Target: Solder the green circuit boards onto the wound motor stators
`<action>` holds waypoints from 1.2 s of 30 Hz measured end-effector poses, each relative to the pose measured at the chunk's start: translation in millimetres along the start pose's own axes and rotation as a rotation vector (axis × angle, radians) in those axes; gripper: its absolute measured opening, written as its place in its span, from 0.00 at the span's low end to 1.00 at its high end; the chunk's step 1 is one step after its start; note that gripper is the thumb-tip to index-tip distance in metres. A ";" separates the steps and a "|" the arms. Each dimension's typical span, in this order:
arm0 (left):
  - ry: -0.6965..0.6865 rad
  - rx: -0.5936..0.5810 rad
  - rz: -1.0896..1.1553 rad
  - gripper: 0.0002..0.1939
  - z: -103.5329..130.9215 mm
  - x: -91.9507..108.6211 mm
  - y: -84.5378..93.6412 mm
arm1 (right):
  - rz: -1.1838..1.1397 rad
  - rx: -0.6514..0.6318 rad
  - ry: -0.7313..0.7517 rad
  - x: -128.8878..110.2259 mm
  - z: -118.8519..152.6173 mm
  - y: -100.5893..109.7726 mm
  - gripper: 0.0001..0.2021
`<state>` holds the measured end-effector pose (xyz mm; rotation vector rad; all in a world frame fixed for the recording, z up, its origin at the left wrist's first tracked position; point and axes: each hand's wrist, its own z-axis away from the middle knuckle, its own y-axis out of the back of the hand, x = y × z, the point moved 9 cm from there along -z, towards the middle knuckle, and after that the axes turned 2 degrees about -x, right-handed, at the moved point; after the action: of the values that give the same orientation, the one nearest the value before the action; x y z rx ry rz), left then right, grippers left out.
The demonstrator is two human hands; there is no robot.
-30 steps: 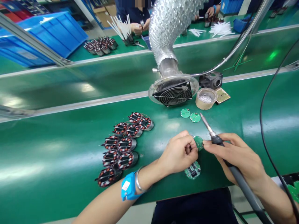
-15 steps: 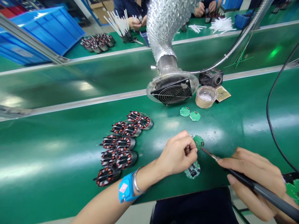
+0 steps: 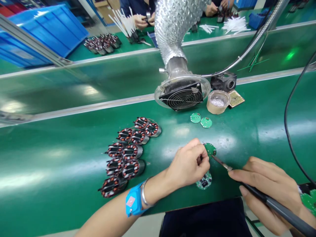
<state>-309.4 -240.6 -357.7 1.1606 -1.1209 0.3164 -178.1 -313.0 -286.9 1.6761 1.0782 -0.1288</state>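
Observation:
My left hand (image 3: pixel 190 163) is closed in a pinch at the left edge of a round green circuit board (image 3: pixel 210 149); its fingertips hide what they grip. My right hand (image 3: pixel 269 191) holds a black soldering iron (image 3: pixel 261 197), whose tip touches or nearly touches the lower edge of that board. Just below my left fingers, another board with black chips (image 3: pixel 204 181) lies on the table, partly covered by the hand. Two more round green boards (image 3: pixel 206 122) lie farther back. Left of my hands stand several motor stators with copper windings (image 3: pixel 130 152).
A fume extractor (image 3: pixel 184 95) hangs above the green table (image 3: pixel 61 158). Behind the boards are a solder pot (image 3: pixel 218 102), a sponge tray (image 3: pixel 236 98) and an iron stand (image 3: pixel 224 81). A black cable (image 3: pixel 286 121) runs down the right. Across the divider, people's hands (image 3: pixel 140 21) work.
The board at my left fingertips has tilted slightly and looks darker. The iron's tip has shifted very slightly left. The cable at the right has moved a little to the right.

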 end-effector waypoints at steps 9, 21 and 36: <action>-0.009 -0.016 -0.057 0.04 0.6 2.7 -0.1 | 0.048 -0.029 0.081 -1.9 4.7 -4.8 0.15; -0.058 -0.016 -0.120 0.04 0.1 6.6 -0.2 | 0.076 -0.056 0.181 0.3 12.9 -9.7 0.17; -0.075 -0.093 -0.125 0.03 -1.0 7.9 5.9 | -0.082 0.013 0.073 30.8 -33.5 -28.2 0.15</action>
<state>-309.4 -239.9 -347.8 1.1617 -1.1112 0.1235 -193.8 -267.9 -310.9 1.6592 1.2031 -0.1284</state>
